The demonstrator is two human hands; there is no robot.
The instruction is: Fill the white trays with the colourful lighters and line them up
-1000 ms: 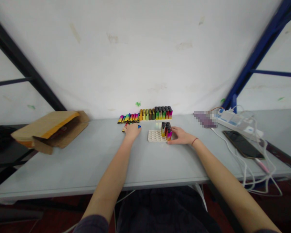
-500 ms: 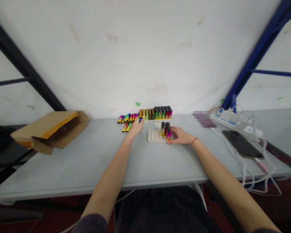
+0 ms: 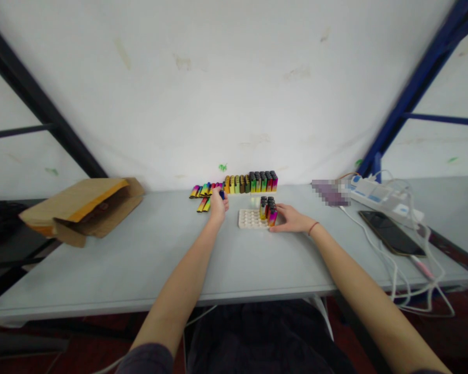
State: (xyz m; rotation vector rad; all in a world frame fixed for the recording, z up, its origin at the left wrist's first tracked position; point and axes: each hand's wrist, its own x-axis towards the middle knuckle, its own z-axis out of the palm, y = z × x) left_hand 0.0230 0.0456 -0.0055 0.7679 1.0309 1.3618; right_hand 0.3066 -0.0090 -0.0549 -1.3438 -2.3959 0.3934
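Note:
My left hand [image 3: 218,206] is closed around a small blue-topped lighter [image 3: 221,194], just in front of several rainbow lighters lying flat [image 3: 203,191] near the wall. A row of upright lighters [image 3: 251,182] stands behind. A white tray with round holes [image 3: 250,218] lies on the table, and several lighters [image 3: 268,208] stand in its right end. My right hand [image 3: 291,218] rests against the tray's right side, fingers curled at the standing lighters.
An open cardboard box [image 3: 81,208] lies at the table's left. A power strip [image 3: 378,193], a black phone [image 3: 392,232] and tangled white cables [image 3: 413,280] take up the right side. A blurred purple item [image 3: 329,191] lies near the strip.
My left hand moved away from me toward the flat lighters and now holds a blue-topped one upright. My right hand stayed at the tray.

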